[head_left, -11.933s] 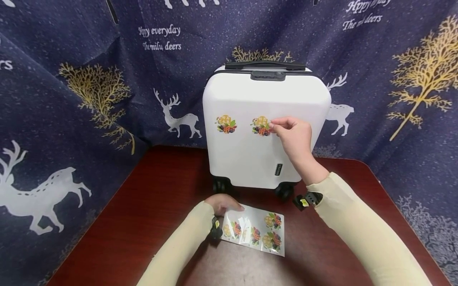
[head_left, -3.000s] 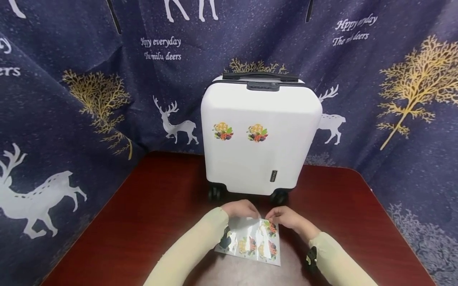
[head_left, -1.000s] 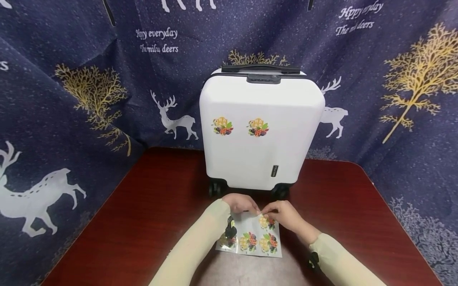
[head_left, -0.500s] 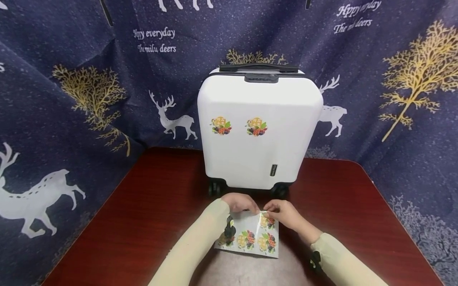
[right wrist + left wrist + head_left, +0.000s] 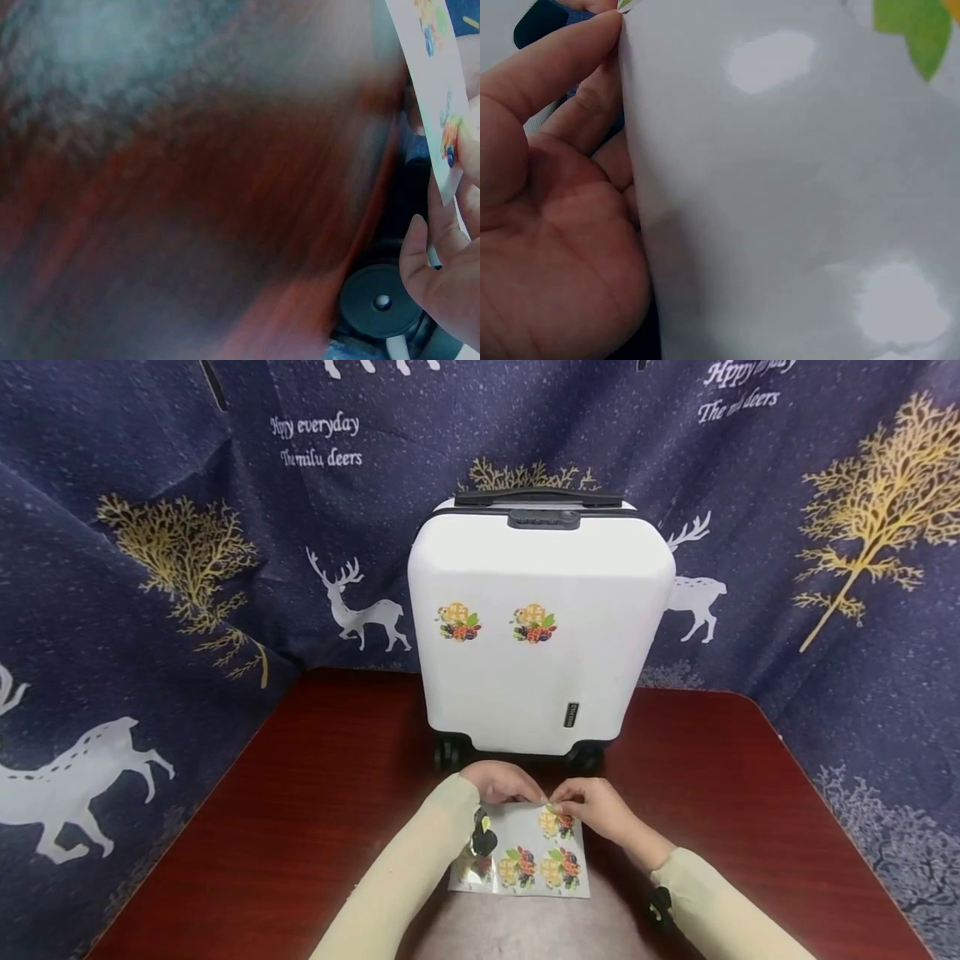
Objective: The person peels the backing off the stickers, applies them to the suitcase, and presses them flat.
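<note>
A sheet of fruit stickers (image 5: 516, 827) is held tilted over the table's near middle, in front of a white suitcase (image 5: 487, 693). My left hand (image 5: 501, 782) pinches its top edge at fingertips; in the left wrist view the thumb and fingers (image 5: 555, 67) meet at the sheet's edge, beside a bare glossy stretch. My right hand (image 5: 596, 803) pinches the same edge close by, at the top right sticker (image 5: 557, 822). Whether that sticker has lifted from its backing is hidden by the fingertips. Two matching stickers, one left (image 5: 458, 622) and one central (image 5: 534, 623), are on the suitcase front.
The suitcase stands upright on black wheels (image 5: 452, 750) at the back of the dark red table (image 5: 337, 777). A navy curtain (image 5: 360, 502) with deer and trees hangs close behind it. The table's right side (image 5: 720, 760) lies beyond my right arm.
Earlier my right hand was at the suitcase's second sticker; it has come down to the sheet beside my left hand. Over the last second both hands barely shift at the top edge.
</note>
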### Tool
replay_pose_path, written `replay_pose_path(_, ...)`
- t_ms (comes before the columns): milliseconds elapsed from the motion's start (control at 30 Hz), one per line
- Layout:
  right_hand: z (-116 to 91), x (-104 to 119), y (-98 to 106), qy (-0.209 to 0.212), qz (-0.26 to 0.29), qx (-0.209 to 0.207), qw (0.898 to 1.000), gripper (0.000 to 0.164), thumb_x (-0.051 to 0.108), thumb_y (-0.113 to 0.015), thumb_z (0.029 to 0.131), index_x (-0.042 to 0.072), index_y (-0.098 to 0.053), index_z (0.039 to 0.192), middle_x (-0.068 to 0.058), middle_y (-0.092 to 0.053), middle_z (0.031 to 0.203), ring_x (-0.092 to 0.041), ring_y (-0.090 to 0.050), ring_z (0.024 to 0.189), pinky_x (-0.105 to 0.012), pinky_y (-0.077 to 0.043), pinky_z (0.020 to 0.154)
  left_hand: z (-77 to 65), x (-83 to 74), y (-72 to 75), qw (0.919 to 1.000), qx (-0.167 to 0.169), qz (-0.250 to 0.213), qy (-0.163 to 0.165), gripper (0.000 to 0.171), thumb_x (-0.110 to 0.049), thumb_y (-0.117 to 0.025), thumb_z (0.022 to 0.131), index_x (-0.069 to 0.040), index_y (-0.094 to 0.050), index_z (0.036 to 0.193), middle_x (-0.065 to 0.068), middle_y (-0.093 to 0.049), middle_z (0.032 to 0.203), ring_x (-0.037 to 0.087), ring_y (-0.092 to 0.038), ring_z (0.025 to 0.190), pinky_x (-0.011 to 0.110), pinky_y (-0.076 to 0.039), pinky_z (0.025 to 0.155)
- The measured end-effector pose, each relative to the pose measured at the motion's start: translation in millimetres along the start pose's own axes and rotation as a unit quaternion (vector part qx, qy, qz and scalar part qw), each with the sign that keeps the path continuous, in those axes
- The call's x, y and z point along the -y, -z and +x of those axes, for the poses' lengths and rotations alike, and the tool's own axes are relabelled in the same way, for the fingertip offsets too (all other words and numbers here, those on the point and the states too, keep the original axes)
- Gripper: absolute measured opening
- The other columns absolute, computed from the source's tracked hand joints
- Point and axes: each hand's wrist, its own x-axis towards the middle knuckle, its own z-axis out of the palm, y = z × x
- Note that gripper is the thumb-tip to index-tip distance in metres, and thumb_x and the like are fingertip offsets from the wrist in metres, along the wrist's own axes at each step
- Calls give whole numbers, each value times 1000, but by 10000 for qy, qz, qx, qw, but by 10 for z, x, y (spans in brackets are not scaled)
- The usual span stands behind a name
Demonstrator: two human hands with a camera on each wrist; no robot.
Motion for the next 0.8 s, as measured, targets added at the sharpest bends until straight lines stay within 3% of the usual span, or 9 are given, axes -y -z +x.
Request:
replay_pose_path(167,7,54,-18,241,-380,9,9990,5,5,-74,90,9,-76,92,-4,-78,90,1,-63,81,-20,-54,70,3,46,-4,9997,-130,-167,-99,33,-17,-62,100,5,-71,123,17,-73,124,13,-67,96,26,-54,92)
replay_pose_path(633,-5,85,-59,196,-911,-250,9953,7,4,-75,89,11,-74,89,-1,-76,91,-7,-65,83,-22,-55,71,21,56,-7,9986,-250,-463,-95,32,-16,-65,98,6,-72,119,17,-75,120,15,-68,93,27,-56,90)
replay_pose_path(800,9,88,-75,268,-1237,-483,9908,8,7,-78,87,13,-74,85,-1,-73,94,-15,-64,90,-30,-56,78,34,73,7,9987,-256,-399,-182,31,-16,-64,99,5,-72,120,17,-75,120,13,-68,90,24,-55,87)
